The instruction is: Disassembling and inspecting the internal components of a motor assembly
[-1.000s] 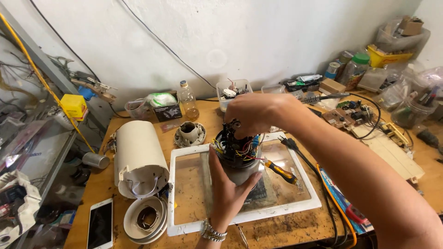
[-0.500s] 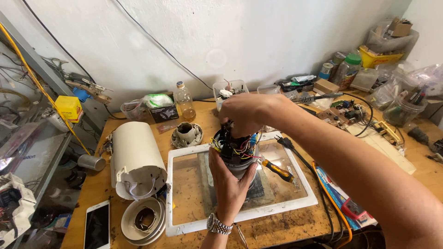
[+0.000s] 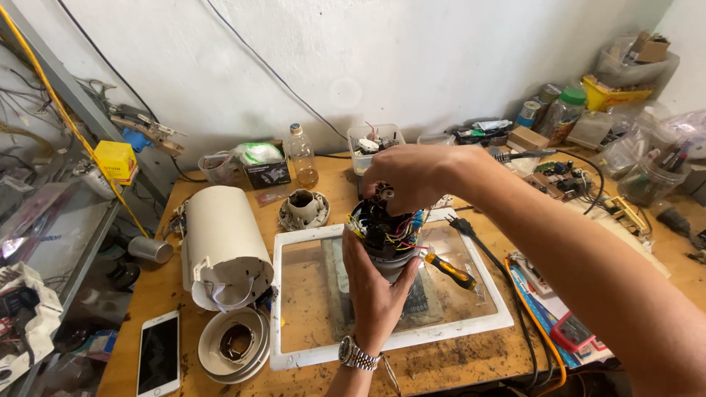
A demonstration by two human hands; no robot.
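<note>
Barely shifted, left hand grips wired motor core; right hand atop.

Left hand, wristwatch on, wraps from below around a round motor unit with coloured wires showing, held upright over a white-framed glass tray. Right hand sits on top of the unit, fingertips pinched at a small dark part. Orange-handled screwdriver lies in the tray just beside the unit. White cylindrical housing lies left on the wooden surface, phone near the front edge.
</note>
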